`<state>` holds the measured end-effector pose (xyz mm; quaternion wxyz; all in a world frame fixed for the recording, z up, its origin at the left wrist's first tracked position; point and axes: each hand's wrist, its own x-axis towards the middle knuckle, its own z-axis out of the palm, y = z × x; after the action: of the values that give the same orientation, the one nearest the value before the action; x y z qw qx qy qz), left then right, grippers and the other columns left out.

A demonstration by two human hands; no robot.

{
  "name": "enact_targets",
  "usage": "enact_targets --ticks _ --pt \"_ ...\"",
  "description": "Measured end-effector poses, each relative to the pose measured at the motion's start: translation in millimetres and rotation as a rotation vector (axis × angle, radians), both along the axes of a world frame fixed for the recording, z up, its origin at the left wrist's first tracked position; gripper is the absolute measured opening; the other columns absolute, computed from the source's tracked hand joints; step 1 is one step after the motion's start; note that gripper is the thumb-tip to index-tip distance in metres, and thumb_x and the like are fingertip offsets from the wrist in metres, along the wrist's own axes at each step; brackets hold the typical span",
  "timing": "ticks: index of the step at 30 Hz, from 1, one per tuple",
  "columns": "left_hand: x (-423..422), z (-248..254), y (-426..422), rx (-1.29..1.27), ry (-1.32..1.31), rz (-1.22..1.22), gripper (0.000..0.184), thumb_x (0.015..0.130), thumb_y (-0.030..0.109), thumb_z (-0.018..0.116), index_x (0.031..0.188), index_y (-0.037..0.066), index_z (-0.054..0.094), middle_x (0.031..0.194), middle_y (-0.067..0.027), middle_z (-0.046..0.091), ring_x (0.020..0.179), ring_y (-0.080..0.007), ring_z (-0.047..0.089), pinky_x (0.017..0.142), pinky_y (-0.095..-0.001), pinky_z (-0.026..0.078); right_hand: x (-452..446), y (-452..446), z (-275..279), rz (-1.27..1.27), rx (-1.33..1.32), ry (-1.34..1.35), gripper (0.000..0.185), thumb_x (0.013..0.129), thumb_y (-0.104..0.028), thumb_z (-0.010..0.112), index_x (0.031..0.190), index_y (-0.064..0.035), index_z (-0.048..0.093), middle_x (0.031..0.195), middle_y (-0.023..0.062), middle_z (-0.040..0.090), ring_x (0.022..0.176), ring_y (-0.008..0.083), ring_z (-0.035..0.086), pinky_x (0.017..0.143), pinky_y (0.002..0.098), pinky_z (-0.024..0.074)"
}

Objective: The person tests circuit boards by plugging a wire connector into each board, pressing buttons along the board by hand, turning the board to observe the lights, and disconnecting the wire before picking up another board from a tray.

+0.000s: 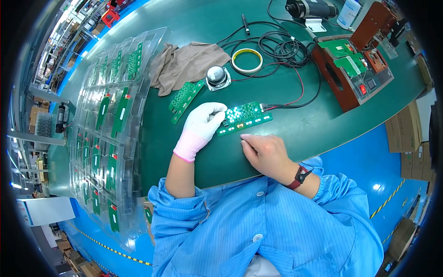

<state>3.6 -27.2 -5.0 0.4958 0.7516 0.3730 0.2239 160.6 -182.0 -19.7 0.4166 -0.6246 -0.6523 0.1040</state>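
Closest to me is the blue smock (258,217), then the bare right hand (267,153), a red strap (300,177) at its wrist. It rests palm down on the green worktop (212,164), fingers loosely bent, thumb a little apart from the forefinger, and I see nothing in it.

Just beyond those fingertips, and apart from them, lies the lit circuit board (251,121), its lamps glowing white with some orange in the near row. Its long axis runs across in front of the person, the right end tilting slightly away. The gloved left hand (201,123) is the nearer one: thumb and fingers are closed together on the board's left end, so the board stretches rightward from the left hand and lies forward of the right. A plug (264,107) with red and black wires meets the board's right end.

Past the left hand lie an unlit board (186,98) and a round speaker (217,77); the crumpled cloth (184,64) and tape roll (248,71) come next. Farther off are the coiled cable (290,64) and, to the right, a wooden-sided box (334,87).
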Motion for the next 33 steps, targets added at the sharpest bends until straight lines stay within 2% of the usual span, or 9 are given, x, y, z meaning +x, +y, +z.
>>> enact_targets --ticks 8,14,17,33 --pt "0.8 3.1 -0.5 -0.012 0.002 -0.007 0.022 0.094 0.012 0.067 0.111 -0.001 0.068 0.093 -0.0032 0.068 0.082 -0.0084 0.061 0.073 -0.0242 0.05 14.6 -1.1 3.6 -0.11 -0.057 -0.041 0.019 0.089 -0.014 0.064 0.102 -0.0019 0.07 0.073 0.0127 0.07 0.062 0.0303 0.067 0.058 0.0431 0.0528" --pt "0.6 4.1 -0.7 -0.007 0.017 -0.004 0.023 0.094 0.013 0.067 0.111 -0.001 0.068 0.093 -0.0033 0.068 0.082 -0.0084 0.061 0.073 -0.0243 0.05 11.2 2.3 0.3 -0.104 -0.031 -0.196 0.032 0.088 -0.014 0.066 0.118 -0.0024 0.068 0.065 0.0077 0.064 0.055 0.0264 0.063 0.053 0.0421 0.0491" --pt "1.2 4.7 -0.7 -0.018 0.019 -0.001 0.023 0.094 0.013 0.067 0.111 -0.001 0.068 0.092 -0.0031 0.068 0.081 -0.0081 0.061 0.073 -0.024 0.05 10.7 3.2 -4.2 -0.086 -0.021 -0.25 0.035 0.088 -0.016 0.066 0.121 -0.0035 0.067 0.063 0.0057 0.062 0.053 0.0242 0.061 0.052 0.0409 0.0478" --pt "1.2 2.4 -0.2 -0.014 0.004 0.003 0.021 0.094 0.013 0.067 0.109 -0.001 0.068 0.092 -0.003 0.068 0.081 -0.0075 0.06 0.073 -0.0239 0.05 11.7 1.4 -5.7 -0.094 -0.013 -0.251 0.032 0.089 -0.017 0.065 0.117 -0.001 0.068 0.064 0.0061 0.063 0.052 0.024 0.062 0.053 0.0395 0.0486"
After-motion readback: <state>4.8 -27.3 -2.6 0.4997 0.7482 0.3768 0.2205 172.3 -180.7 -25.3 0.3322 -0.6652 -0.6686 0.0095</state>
